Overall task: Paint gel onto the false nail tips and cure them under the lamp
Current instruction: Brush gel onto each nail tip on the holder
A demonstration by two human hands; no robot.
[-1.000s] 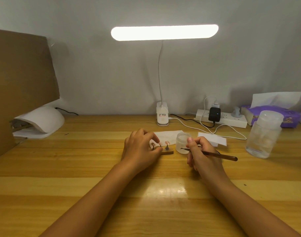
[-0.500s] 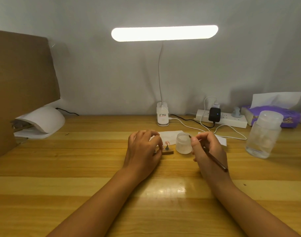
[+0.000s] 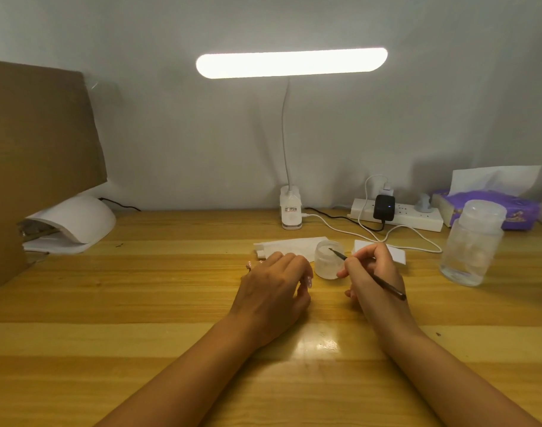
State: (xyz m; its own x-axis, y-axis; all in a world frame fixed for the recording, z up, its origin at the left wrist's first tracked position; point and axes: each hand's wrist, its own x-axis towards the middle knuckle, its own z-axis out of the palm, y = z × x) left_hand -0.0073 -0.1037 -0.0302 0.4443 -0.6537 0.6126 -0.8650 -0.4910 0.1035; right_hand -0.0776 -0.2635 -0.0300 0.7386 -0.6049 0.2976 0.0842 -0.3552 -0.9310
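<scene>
My right hand [image 3: 371, 272] pinches a thin dark brush [image 3: 383, 285] like a pen. The brush tip dips into the open mouth of a small frosted gel jar [image 3: 326, 266] on the wooden desk [image 3: 140, 303]. My left hand [image 3: 272, 291] lies just left of the jar with its fingers curled down over the nail tip holder, which is almost fully hidden. One pink nail tip [image 3: 249, 265] peeks out at the hand's left edge. The white dome curing lamp [image 3: 78, 220] sits at the far left of the desk, well away from both hands.
A lit desk lamp [image 3: 291, 61] stands at the back centre, with a power strip [image 3: 396, 215] and cables to its right. A clear bottle [image 3: 473, 245] and a purple tissue pack [image 3: 485, 208] are at right. White paper [image 3: 288, 246] lies behind the hands; cardboard [image 3: 32, 149] stands at left.
My right hand swung the brush from the nail tips over to the jar and dipped its tip in. My left hand shifted and now covers the holder.
</scene>
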